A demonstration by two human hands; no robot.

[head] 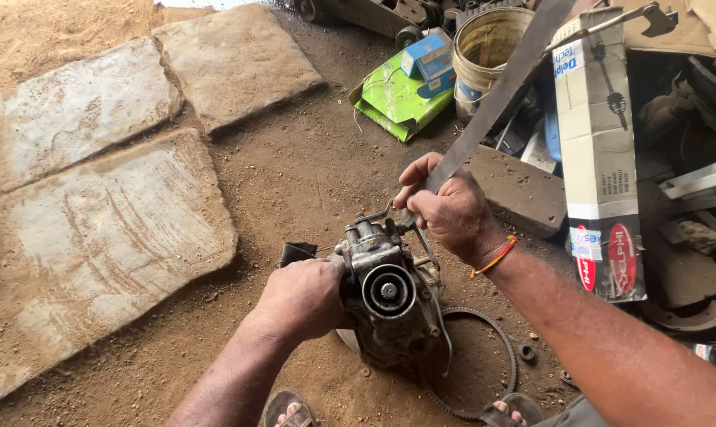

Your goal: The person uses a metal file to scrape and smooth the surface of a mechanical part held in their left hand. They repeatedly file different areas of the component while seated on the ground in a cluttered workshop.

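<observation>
Greasy metal engine part point(390, 296) sits on the dirt floor point(295, 174) at lower centre, the left hand point(303, 299) clasped around its side. Above it, the right hand point(445, 207) grips a long flat metal bar point(500, 87) angled toward upper right.

To our left the dirt floor point(295, 182) lies open as far as the stone slabs point(97, 229). On our right a stone block point(516, 190), a tall carton point(599, 158), a bucket point(484, 47) and scrap crowd in, with a toothed belt point(484, 372) underfoot.
</observation>
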